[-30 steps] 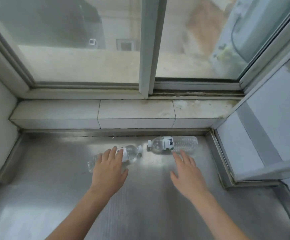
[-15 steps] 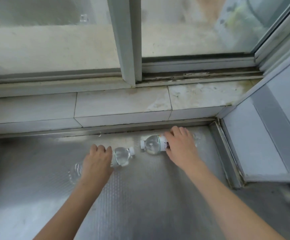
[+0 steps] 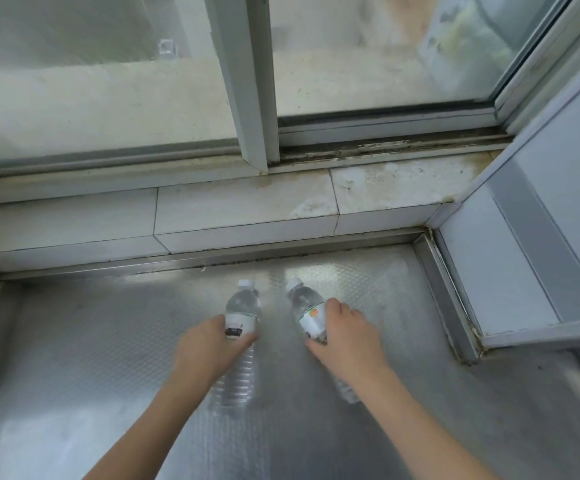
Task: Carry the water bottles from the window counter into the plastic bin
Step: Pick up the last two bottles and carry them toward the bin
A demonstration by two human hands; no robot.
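Steel counter [image 3: 74, 341] lies bare around; left hand [image 3: 205, 348] grips one bottle [image 3: 242, 306]; right hand [image 3: 347, 341] grips another bottle [image 3: 304, 303]

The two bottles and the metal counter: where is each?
Left bottle [image 3: 243, 303], head view, clear shoulder.
Right bottle [image 3: 303, 300], head view, clear shoulder.
Metal counter [image 3: 74, 341], head view, bare left surface.

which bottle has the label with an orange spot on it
The bottle in the right hand: its label carries an orange spot near the top. The label of the bottle in the left hand is white with a dark mark instead.
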